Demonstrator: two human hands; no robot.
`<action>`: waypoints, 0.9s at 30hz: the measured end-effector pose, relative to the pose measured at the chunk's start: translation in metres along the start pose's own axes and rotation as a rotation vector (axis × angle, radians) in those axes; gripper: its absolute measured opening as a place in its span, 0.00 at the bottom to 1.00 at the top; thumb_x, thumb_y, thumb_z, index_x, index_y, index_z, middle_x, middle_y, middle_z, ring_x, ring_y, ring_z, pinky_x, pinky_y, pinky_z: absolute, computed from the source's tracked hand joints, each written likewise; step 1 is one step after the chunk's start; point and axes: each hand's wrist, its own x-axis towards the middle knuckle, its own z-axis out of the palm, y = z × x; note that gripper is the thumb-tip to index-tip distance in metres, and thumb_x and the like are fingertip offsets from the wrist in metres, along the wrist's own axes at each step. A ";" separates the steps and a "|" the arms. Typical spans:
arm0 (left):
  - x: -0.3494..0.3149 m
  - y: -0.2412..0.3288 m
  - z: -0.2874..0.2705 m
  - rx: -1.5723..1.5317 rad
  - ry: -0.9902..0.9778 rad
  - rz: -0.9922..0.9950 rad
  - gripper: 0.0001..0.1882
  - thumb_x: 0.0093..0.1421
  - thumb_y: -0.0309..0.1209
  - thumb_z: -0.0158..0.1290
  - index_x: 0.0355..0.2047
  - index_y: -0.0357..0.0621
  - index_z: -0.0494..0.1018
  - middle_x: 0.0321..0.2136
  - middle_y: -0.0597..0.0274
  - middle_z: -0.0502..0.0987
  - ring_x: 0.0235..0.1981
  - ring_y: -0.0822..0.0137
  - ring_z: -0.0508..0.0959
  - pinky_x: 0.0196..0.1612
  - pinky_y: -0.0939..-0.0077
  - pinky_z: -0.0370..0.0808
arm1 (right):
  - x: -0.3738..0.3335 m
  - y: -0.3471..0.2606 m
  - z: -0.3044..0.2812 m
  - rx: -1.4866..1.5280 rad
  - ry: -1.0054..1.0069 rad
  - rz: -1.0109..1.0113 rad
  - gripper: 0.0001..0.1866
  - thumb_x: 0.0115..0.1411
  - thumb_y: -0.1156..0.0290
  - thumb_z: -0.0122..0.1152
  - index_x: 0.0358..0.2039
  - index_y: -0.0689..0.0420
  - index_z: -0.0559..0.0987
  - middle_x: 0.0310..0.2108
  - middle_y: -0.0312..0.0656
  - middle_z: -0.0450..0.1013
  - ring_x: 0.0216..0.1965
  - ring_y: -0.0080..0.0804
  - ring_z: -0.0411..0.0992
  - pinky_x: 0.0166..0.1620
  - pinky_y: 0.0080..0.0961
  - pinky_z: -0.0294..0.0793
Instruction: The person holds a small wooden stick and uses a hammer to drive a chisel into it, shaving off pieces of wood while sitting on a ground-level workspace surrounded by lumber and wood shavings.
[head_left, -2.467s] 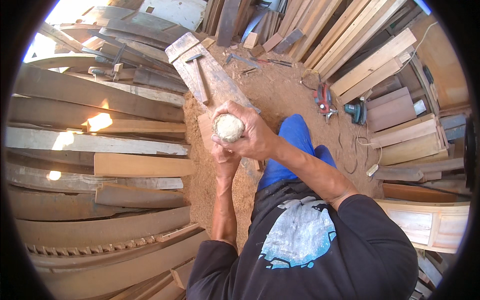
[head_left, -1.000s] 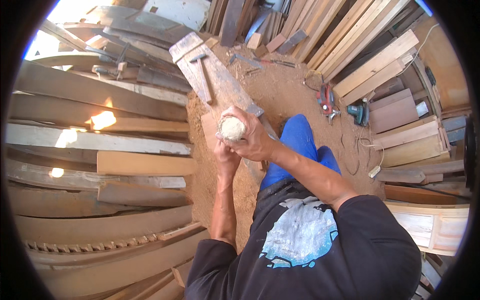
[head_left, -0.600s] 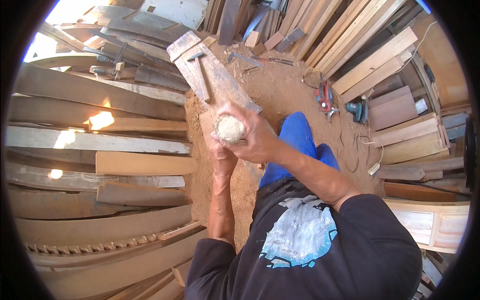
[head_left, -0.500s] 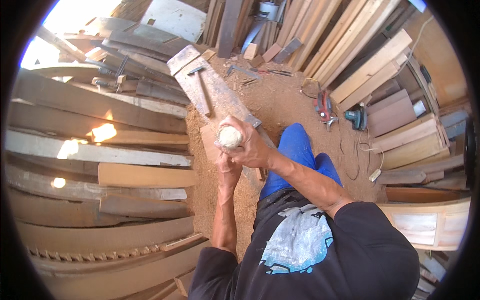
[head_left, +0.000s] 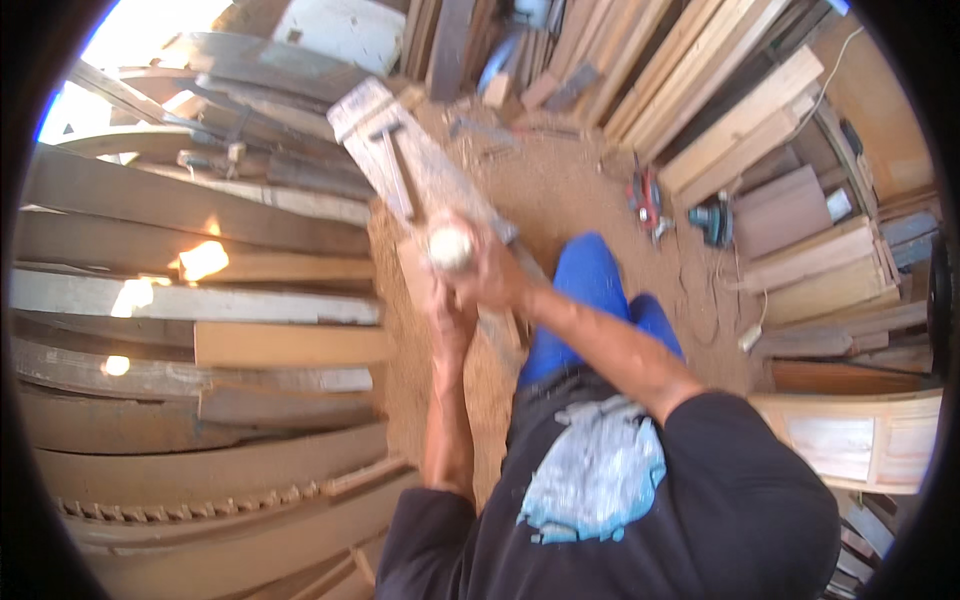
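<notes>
Held up in front of me is a round, pale-ended piece (head_left: 450,248), seen end-on, so its length and kind are hidden. My right hand (head_left: 492,270) wraps round its side. Just below, my left hand (head_left: 450,312) is closed against the right one; motion blur hides what its fingers grip. Beneath and beyond the hands lies a worn wooden plank (head_left: 440,180), slanting away to the far left. A hammer (head_left: 395,170) rests on it, head at the far end and handle toward my hands.
Boards are stacked along the left (head_left: 290,345), and more timber (head_left: 640,80) leans at the back right. On the sawdust-covered floor (head_left: 560,180) lie a red power tool (head_left: 645,200), a green-and-black one (head_left: 712,222) and cords. Metal tools (head_left: 480,128) lie beyond the plank.
The view has shifted slightly and blurred. Both hands, still together round the pale-ended piece, appear a little farther left and up. The hammer stays on the plank.
</notes>
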 end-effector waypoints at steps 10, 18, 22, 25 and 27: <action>-0.008 0.002 -0.005 -0.065 -0.037 0.017 0.19 0.48 0.20 0.59 0.43 0.35 0.74 0.37 0.47 0.78 0.38 0.48 0.79 0.43 0.59 0.76 | -0.013 -0.013 0.004 -0.013 -0.033 -0.070 0.15 0.54 0.73 0.66 0.38 0.59 0.71 0.27 0.35 0.66 0.32 0.20 0.64 0.37 0.24 0.68; 0.020 0.016 -0.013 -0.069 -0.114 -0.085 0.15 0.51 0.21 0.58 0.40 0.33 0.73 0.32 0.49 0.79 0.33 0.54 0.80 0.35 0.67 0.77 | 0.009 0.001 0.002 0.056 -0.021 0.030 0.15 0.52 0.76 0.66 0.38 0.58 0.71 0.28 0.36 0.69 0.32 0.22 0.66 0.38 0.24 0.69; 0.005 -0.003 -0.014 -0.100 -0.135 -0.067 0.20 0.51 0.22 0.59 0.46 0.34 0.71 0.35 0.48 0.78 0.33 0.58 0.78 0.38 0.69 0.76 | 0.003 -0.030 0.007 0.000 -0.016 -0.036 0.13 0.54 0.75 0.66 0.37 0.59 0.71 0.27 0.35 0.67 0.30 0.20 0.64 0.36 0.23 0.69; -0.012 -0.026 0.008 -0.602 -0.030 -0.303 0.24 0.51 0.21 0.59 0.50 0.34 0.69 0.41 0.42 0.76 0.40 0.52 0.79 0.42 0.62 0.76 | -0.014 0.023 0.011 -0.086 0.016 -0.099 0.13 0.53 0.75 0.65 0.37 0.59 0.71 0.27 0.37 0.68 0.30 0.21 0.64 0.36 0.25 0.69; -0.019 -0.039 0.001 0.123 -0.040 0.131 0.19 0.51 0.21 0.58 0.45 0.33 0.71 0.37 0.40 0.78 0.37 0.48 0.80 0.39 0.61 0.76 | -0.013 0.027 0.019 -0.067 0.013 0.068 0.17 0.48 0.78 0.66 0.38 0.58 0.72 0.30 0.41 0.72 0.33 0.28 0.72 0.40 0.29 0.72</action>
